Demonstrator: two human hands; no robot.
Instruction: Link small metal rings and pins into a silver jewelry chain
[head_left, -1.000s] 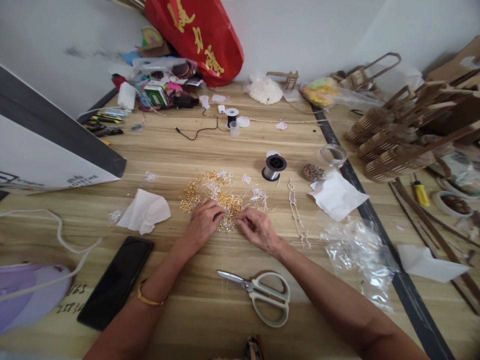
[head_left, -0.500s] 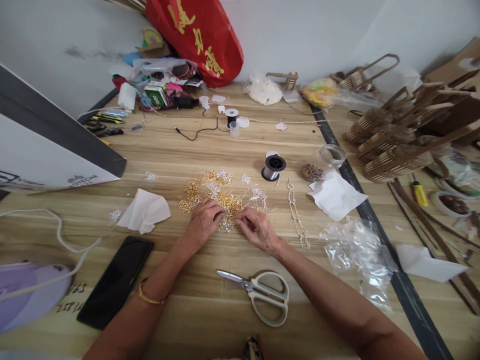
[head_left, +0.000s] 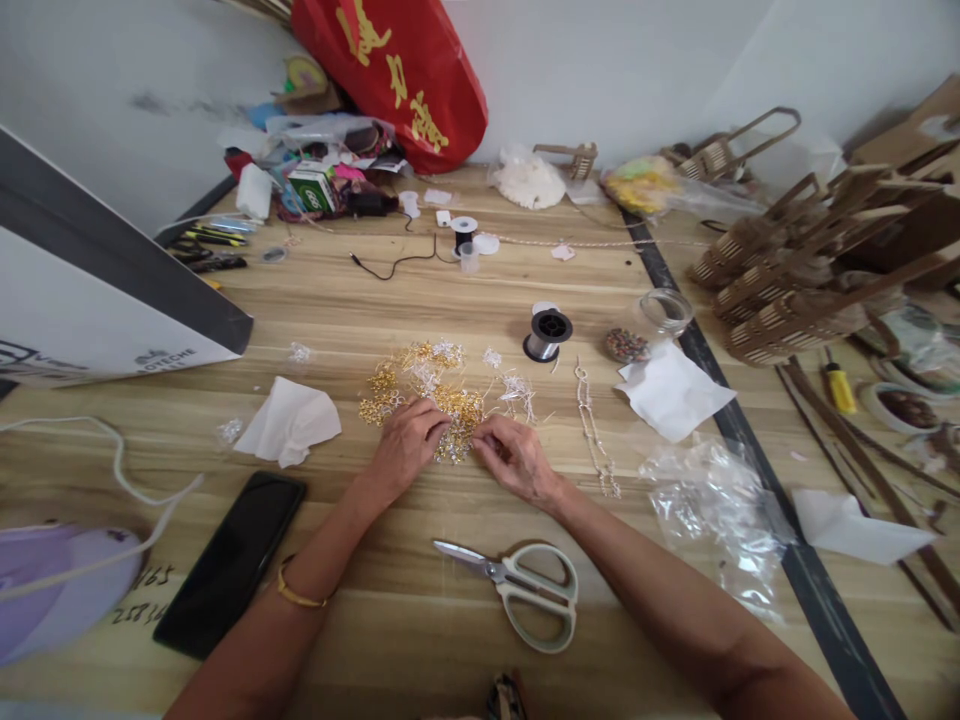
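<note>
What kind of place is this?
Likely a small jewellery-making workbench: a pile of gold and silver beads, a spool of thin wire, and scissors lie on a cluttered wooden table.

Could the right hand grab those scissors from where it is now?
Probably yes: the scissors lie close behind the right hand, nearer the person, with only bare table between them.

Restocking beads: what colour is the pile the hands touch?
Mostly gold, some silver-white; the pile shows best in head view.
</note>
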